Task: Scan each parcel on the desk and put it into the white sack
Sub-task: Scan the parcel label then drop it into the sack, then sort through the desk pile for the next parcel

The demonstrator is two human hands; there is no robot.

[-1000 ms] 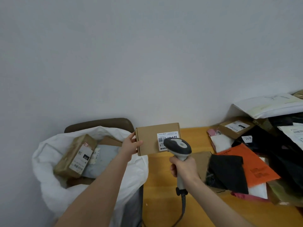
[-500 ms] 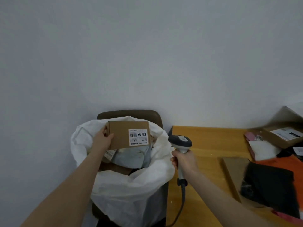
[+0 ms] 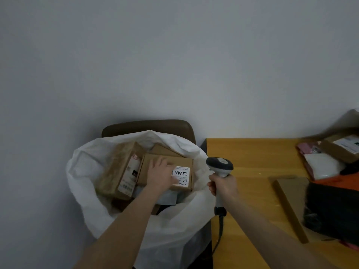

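1. The white sack (image 3: 108, 220) stands at the left with its mouth wide and looks nearly full. A taped box (image 3: 116, 171) leans inside it, so anything laid on top has little flat support.
2. The labelled box (image 3: 183, 165) lies on top of that heap, inside the sack's mouth. The left hand (image 3: 160, 176) rests flat on its lid with fingers spread and straight, gripping nothing. Once the hand lifts, the box may slide down toward the sack's near rim, which sags low.
3. The right hand (image 3: 223, 186) is curled round the handle of the scanner (image 3: 220, 166), held upright between sack and desk. Its cable (image 3: 219, 235) hangs down past the desk edge and could snag on the sack or drag across it on the next reach.
4. The desk (image 3: 252, 162) is yellow wood. A flat cardboard piece (image 3: 289, 206) lies on it, and unscanned parcels are heaped at the right: a white pouch (image 3: 320, 167), a black bag (image 3: 330, 206) and a brown box (image 3: 342, 150). A careless pull could topple this heap.
5. A dark chair back (image 3: 147, 126) rises behind the sack, against a plain grey wall (image 3: 174, 55). The light is dim.
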